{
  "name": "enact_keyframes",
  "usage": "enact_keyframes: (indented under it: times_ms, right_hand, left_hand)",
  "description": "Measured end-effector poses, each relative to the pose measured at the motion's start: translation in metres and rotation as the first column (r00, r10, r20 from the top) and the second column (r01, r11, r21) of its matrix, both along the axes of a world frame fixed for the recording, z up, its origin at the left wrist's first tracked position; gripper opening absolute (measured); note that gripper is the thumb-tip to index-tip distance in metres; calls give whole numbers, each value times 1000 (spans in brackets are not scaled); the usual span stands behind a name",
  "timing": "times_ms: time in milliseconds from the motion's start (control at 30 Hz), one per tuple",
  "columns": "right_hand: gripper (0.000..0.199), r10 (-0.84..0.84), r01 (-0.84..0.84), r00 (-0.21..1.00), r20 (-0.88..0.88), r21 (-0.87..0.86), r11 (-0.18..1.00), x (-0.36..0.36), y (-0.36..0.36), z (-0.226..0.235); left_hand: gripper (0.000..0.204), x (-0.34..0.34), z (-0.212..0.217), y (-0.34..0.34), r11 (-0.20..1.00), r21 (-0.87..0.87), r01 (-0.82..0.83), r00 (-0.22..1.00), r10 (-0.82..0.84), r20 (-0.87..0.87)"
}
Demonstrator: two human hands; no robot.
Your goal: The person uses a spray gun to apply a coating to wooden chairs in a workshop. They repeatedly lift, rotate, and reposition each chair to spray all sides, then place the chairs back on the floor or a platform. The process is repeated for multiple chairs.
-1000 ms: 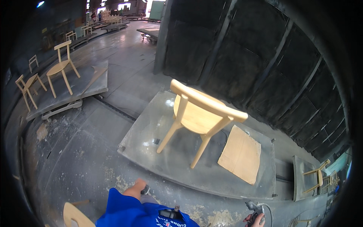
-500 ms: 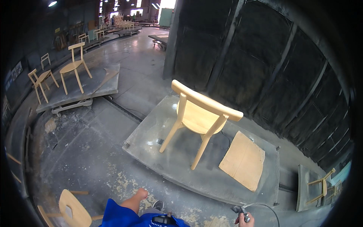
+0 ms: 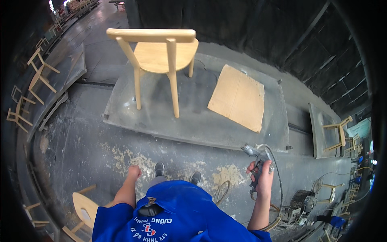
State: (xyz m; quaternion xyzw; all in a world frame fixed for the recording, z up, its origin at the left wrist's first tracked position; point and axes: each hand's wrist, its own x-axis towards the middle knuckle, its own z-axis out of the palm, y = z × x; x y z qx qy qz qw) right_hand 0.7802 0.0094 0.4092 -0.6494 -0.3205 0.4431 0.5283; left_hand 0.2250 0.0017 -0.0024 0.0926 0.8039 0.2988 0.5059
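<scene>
In my right hand (image 3: 264, 177) is a metal spray gun (image 3: 253, 151), fingers wrapped round its grip, its head tilted up and left. A hose curves from the gun down past my forearm. My left hand (image 3: 134, 172) hangs low beside my left shoe, curled into a fist with nothing visible in it. Ahead of me a pale wooden chair (image 3: 155, 60) stands upright on a low grey platform (image 3: 193, 131), its backrest toward me. Right of the chair lies a flat sheet of brown cardboard (image 3: 238, 99). Neither hand touches the chair.
A wooden chair (image 3: 86, 203) is close at my lower left. More chairs stand on a platform (image 3: 76, 66) at left and another (image 3: 318, 129) at right. A dark wall (image 3: 242, 28) rises behind. A motor-like machine (image 3: 304, 201) and loose hoses lie lower right, near another person (image 3: 335, 220).
My view has swung right and downward, so the chair sits farther left and higher. The right hand has come up with the spray gun, now fully in view. My left hand stays a fist.
</scene>
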Motion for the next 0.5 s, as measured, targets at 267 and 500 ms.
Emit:
enact_keyframes:
  times_ms: [267, 500]
  right_hand:
    - [53, -69, 66, 998, 6, -368, 927, 97, -16, -76]
    - [70, -6, 5, 941, -339, -3, 1000, 135, -38, -23]
  left_hand:
    - [21, 87, 50, -57, 912, -269, 308, 950, -283, 130]
    - [21, 110, 78, -13, 926, -181, 331, 943, -330, 37]
